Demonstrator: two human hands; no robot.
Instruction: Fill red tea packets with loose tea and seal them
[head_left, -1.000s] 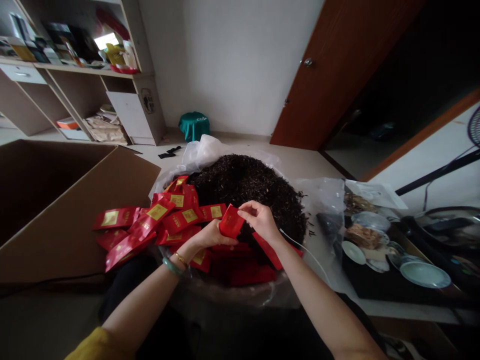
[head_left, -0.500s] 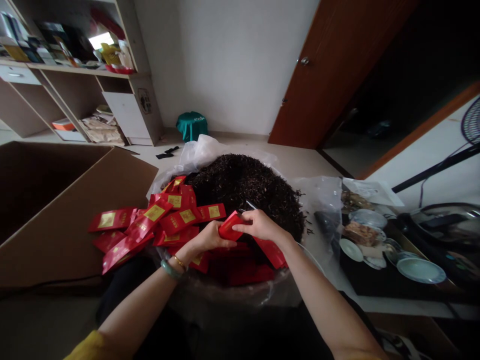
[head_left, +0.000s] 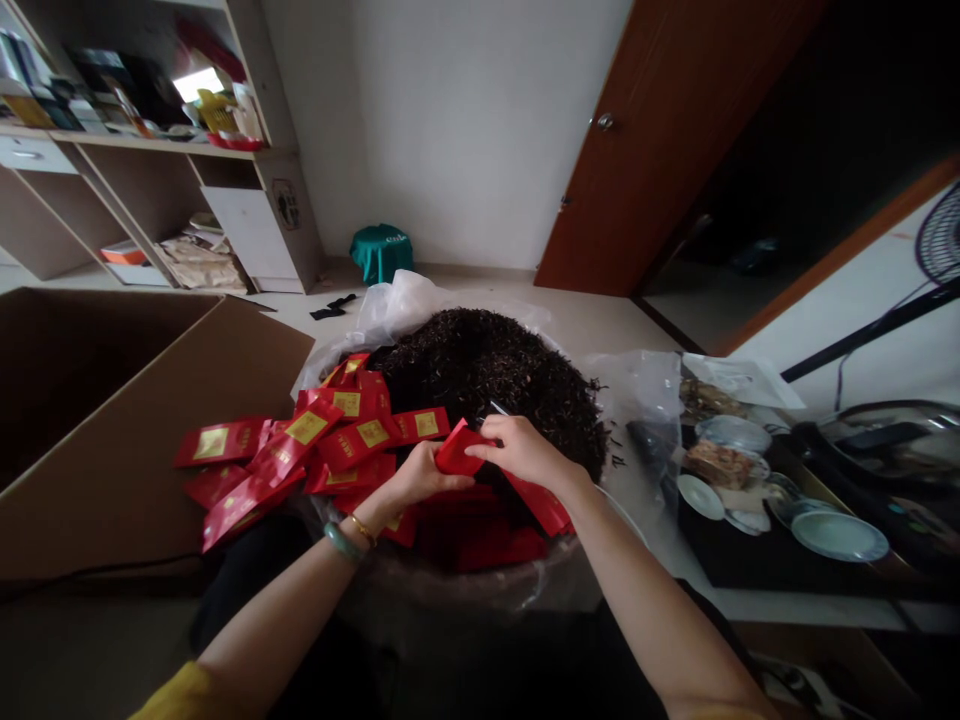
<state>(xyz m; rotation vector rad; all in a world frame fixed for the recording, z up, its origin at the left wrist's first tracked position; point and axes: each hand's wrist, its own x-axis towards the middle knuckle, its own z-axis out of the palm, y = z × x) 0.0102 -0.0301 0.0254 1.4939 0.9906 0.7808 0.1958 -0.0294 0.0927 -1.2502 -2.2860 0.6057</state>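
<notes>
My left hand (head_left: 429,475) is closed round the lower part of a small red packet (head_left: 459,450), above the middle of a plastic-lined container. On the packet's right side, my right hand (head_left: 517,447) pinches its edge with thumb and fingers. A thin shiny metal rod (head_left: 499,408) sticks out behind the right hand; its other end is hidden, and whether the fingers grip it I cannot tell. Just beyond both hands rises a heap of dark, dry tea leaves (head_left: 495,350). Filled-looking red packets with gold labels (head_left: 360,436) lie piled left of my hands, and more red packets (head_left: 487,545) lie below.
An open cardboard box (head_left: 165,400) stands at the left. Clear plastic lining (head_left: 405,295) surrounds the leaves. To the right, a dark tray (head_left: 720,560) bears dishes, including a pale bowl (head_left: 840,530). A teal covered bin (head_left: 381,253) is by the wall, near a brown door (head_left: 637,140).
The red packet's upper edge now stands taller and looks spread wider between my fingers. Both hands stay almost in place, and the view has shifted slightly.
</notes>
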